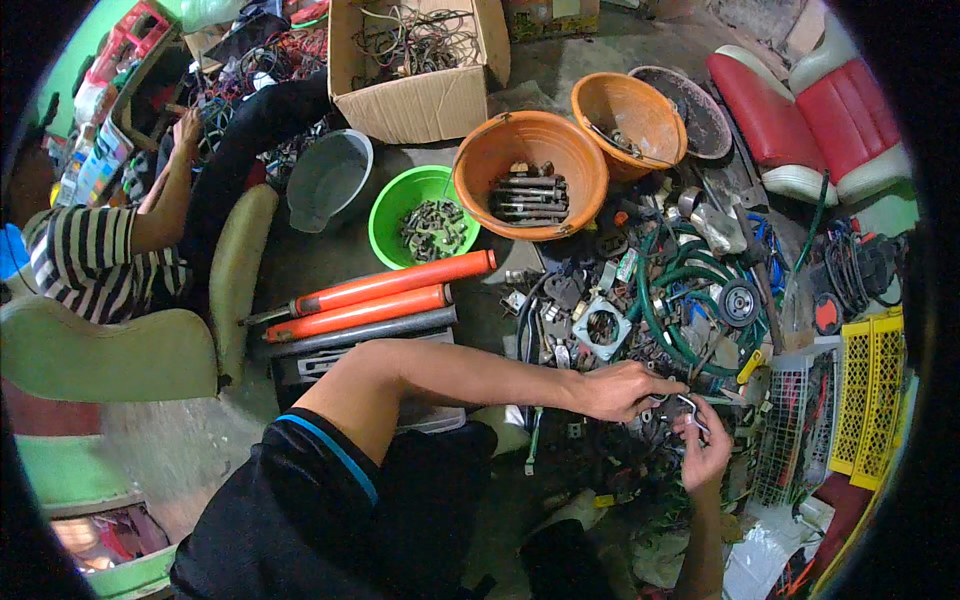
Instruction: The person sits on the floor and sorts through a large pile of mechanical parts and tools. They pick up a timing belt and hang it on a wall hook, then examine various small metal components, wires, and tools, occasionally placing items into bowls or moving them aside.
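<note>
My left hand (618, 391) reaches across from the left, its index finger stretched toward my right hand and its other fingers curled in. Whatever may be in those curled fingers is hidden. Between thumb and fingers, my right hand (706, 450) pinches a small bent metal rod (690, 408), shiny and hook-like. Both hands are close together, over a heap of mixed metal parts. Just beyond them in the heap are a square pale metal housing (601, 329), a coiled green hose (646, 290) and a round black pulley (738, 303).
Orange buckets (580, 165) (660, 100), a green basin (385, 222) of small metal pieces and a grey basin (350, 160) stand beyond. Orange tubes (400, 283) lie left of the heap. Yellow crates (868, 390) stand right. Another person (105, 245) sits at left, near a cable-filled cardboard box (410, 112).
</note>
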`<state>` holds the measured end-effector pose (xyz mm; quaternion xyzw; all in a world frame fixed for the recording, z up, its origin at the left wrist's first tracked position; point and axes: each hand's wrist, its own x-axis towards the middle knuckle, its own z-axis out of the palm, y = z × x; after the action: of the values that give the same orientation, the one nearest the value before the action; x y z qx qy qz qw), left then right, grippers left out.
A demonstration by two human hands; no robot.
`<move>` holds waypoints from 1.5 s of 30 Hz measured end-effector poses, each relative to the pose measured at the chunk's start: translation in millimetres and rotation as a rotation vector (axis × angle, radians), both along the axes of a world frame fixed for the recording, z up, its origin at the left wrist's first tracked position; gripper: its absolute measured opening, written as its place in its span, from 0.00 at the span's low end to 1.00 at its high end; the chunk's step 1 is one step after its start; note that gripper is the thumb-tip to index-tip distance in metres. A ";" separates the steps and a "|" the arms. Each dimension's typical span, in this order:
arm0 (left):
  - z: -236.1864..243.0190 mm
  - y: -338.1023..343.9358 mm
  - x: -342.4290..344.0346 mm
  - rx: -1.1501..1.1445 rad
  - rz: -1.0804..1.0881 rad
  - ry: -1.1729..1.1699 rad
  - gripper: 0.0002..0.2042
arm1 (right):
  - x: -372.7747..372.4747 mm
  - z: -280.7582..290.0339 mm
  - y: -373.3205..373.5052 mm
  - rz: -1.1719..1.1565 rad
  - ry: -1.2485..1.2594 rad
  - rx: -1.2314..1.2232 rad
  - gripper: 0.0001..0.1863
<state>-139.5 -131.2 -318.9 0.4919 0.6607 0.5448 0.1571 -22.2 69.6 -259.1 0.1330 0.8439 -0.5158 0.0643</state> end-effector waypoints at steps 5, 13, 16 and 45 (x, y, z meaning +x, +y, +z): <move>3.4 8.5 -2.8 -0.091 -0.006 -0.012 0.28 | -9.1 23.8 -9.4 0.161 0.177 0.281 0.17; -5.2 -5.5 -2.8 -0.134 0.251 -0.008 0.30 | 5.4 15.8 20.2 -0.037 0.312 0.434 0.17; 17.8 0.2 -16.1 -0.533 0.206 -0.014 0.28 | 8.3 25.9 14.8 -0.177 0.288 0.311 0.16; 62.7 27.9 -6.9 0.125 0.170 -0.834 0.09 | 16.9 34.8 18.8 -0.130 0.625 0.247 0.17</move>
<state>-146.3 -103.4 -256.2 0.1819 0.5446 0.7470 0.3351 -5.2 88.4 -224.3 0.0289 0.8686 -0.4284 -0.2471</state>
